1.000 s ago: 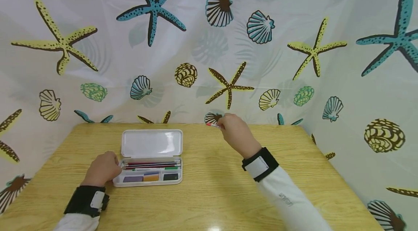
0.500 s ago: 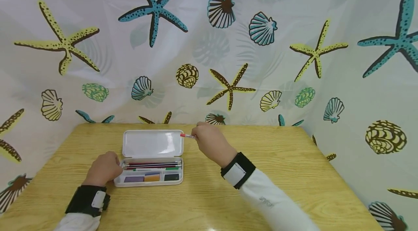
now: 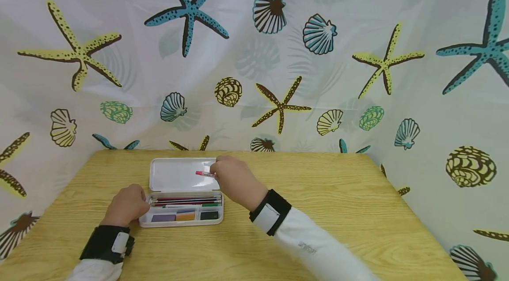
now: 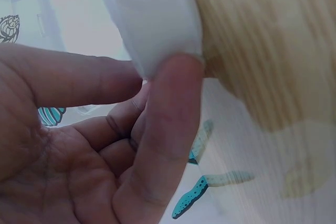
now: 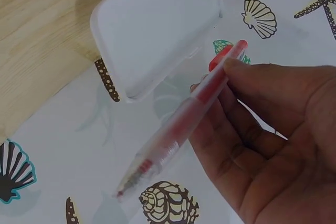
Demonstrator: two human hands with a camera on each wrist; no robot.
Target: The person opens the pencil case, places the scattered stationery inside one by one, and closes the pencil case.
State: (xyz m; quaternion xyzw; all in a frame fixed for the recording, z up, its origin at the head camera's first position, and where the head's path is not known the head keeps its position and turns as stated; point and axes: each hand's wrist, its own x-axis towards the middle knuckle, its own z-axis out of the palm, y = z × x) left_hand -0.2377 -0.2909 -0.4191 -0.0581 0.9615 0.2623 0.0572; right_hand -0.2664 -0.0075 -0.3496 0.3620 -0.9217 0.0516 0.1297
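Observation:
A white pencil case (image 3: pixel 180 224) lies on the table with its lid (image 3: pixel 172 175) folded back. My left hand (image 3: pixel 125 205) is at its left end; in the left wrist view the thumb and a finger pinch the white case wall (image 4: pixel 157 19). My right hand (image 3: pixel 237 180) holds a red gel pen (image 5: pixel 181 124) with a translucent barrel, pinched near its clip end. In the head view pen and hand overlap the lid's right part. Inside the case are several pencils (image 3: pixel 184 199), a green-ended pen (image 3: pixel 208 205), and purple (image 3: pixel 163 218), orange (image 3: pixel 185 216) and dark (image 3: pixel 209 215) blocks.
The wood-grain table (image 3: pixel 318 210) extends to the right and in front of the case. Behind it and along the sides hangs a white cloth (image 3: pixel 238 60) printed with starfish and shells.
My right hand has moved left and slightly nearer, bringing the red gel pen from the back of the table to over the lid. The left hand stays at the case's left end.

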